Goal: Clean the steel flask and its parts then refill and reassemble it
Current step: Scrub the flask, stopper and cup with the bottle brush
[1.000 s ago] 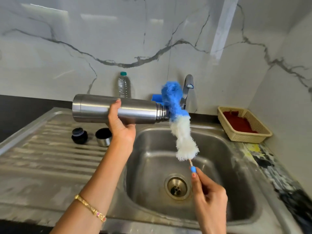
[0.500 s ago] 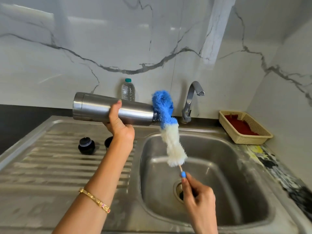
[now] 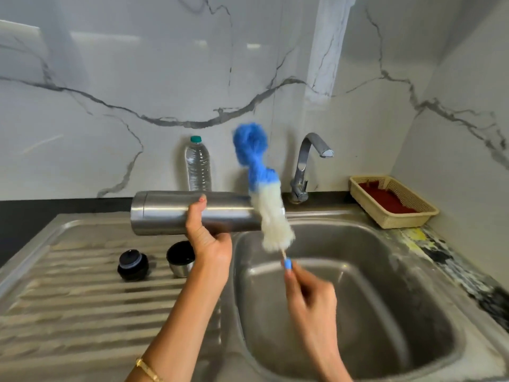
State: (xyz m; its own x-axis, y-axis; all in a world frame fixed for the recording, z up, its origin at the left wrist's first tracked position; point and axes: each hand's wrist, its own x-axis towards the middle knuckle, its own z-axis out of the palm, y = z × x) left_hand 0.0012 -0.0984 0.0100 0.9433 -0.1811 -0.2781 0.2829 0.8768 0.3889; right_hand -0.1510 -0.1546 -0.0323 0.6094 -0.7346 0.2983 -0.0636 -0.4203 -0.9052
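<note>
**Brush held across the mouth of a sideways flask, over the sink**

Nearest the camera, the right hand (image 3: 311, 301) is closed around the thin stick handle of a long fluffy bottle brush with white lower bristles and a blue top (image 3: 263, 194); the hand is motion-blurred. The brush stands nearly upright above the stainless steel sink basin (image 3: 385, 285), crossing in front of the open end of the flask.

The left hand (image 3: 208, 238), a gold bracelet (image 3: 147, 369) on its wrist, grips the cylindrical brushed-steel flask body (image 3: 168, 212) from below, thumb over the top. The flask lies horizontal in the air, above the edge between basin and ribbed steel drainboard (image 3: 68, 312).

On the drainboard, below the flask, sit a black round stopper (image 3: 133, 264) and a small steel cup with a dark interior (image 3: 180, 257), near each other.

Further back stand a clear plastic water bottle with a green cap (image 3: 197, 164), a curved chrome tap (image 3: 304, 166) and a beige plastic basket holding something red (image 3: 392, 201), against the white marble wall (image 3: 137, 64).
</note>
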